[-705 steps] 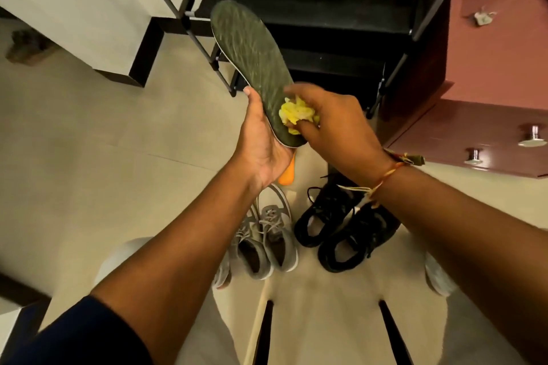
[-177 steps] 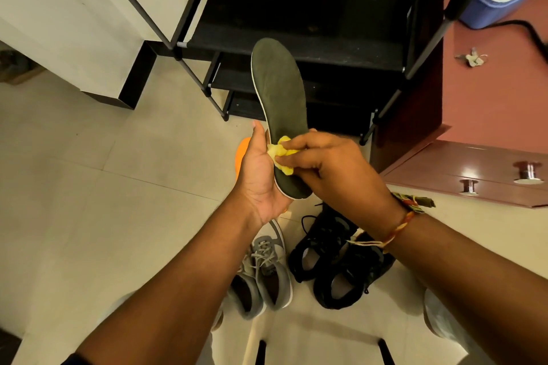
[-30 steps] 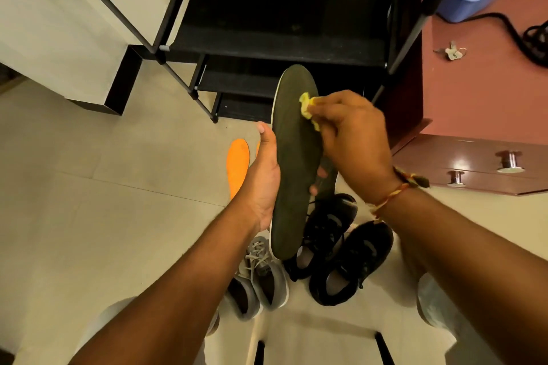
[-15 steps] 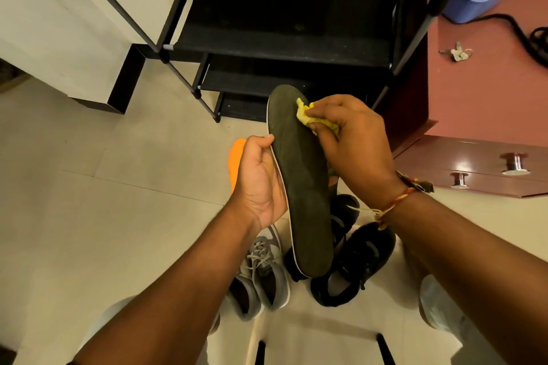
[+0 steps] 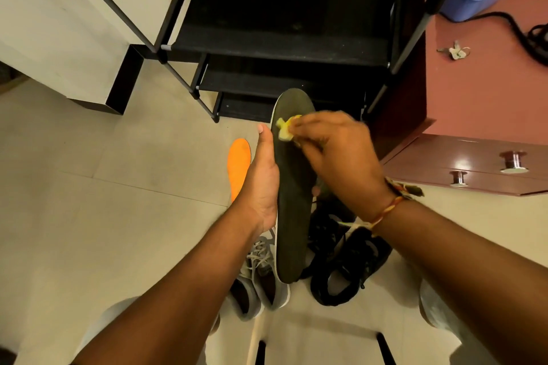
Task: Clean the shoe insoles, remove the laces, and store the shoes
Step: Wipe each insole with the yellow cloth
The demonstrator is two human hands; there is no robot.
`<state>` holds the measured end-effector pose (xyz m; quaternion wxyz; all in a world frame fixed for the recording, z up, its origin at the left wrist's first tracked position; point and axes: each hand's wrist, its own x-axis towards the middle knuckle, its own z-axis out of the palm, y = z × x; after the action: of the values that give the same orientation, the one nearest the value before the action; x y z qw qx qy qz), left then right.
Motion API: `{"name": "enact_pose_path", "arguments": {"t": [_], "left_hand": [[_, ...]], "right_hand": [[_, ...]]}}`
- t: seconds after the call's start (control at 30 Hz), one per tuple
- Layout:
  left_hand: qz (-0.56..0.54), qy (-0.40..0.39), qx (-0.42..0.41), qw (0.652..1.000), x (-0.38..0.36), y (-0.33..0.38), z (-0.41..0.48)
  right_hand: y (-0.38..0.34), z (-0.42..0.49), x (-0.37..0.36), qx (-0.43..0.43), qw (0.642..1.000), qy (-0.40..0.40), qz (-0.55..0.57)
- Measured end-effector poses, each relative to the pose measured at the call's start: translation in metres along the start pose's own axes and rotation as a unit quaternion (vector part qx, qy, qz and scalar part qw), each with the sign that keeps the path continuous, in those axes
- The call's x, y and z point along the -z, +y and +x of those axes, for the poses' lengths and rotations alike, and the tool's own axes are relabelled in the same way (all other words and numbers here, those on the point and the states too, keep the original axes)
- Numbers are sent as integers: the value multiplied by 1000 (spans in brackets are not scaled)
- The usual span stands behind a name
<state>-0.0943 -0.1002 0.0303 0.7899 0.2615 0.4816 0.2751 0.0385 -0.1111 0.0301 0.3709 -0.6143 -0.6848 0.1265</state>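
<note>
Head view: before the black tiered shoe rack [image 5: 267, 44], black lace-up shoes [image 5: 347, 270] and grey sneakers [image 5: 261, 281] sit laced on the tiled floor [image 5: 118, 216]. The left hand [image 5: 262, 184] grips the dark green foam insole [image 5: 293, 216] above them; the right hand [image 5: 338, 154] pinches a crumpled yellow cloth [image 5: 284, 131] against it. The task looks at an early stage.

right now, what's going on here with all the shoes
A person is cleaning a shoe insole. The left hand holds a dark insole while the right hand rubs a yellow cloth near its far end. An orange insole, grey shoes and black shoes lie on the floor, laces in, none on the rack.
</note>
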Motion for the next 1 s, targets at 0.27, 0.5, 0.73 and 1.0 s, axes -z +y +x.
{"name": "enact_pose_path", "arguments": {"t": [0.27,0.5,0.73,1.0], "left_hand": [[59,-35,-1,998,1,-3,1],[112,-52,-23,992,-2,-2,-1],[211,-27,-49,976,0,-5,0],[259,-51,-45,963,1,-8,4]], "right_hand": [[-2,4,4,-99,990,58,80],[14,17,15,-154,981,73,90],[-10,11,10,-121,981,63,141],[13,18,17,-212,963,91,136]]}}
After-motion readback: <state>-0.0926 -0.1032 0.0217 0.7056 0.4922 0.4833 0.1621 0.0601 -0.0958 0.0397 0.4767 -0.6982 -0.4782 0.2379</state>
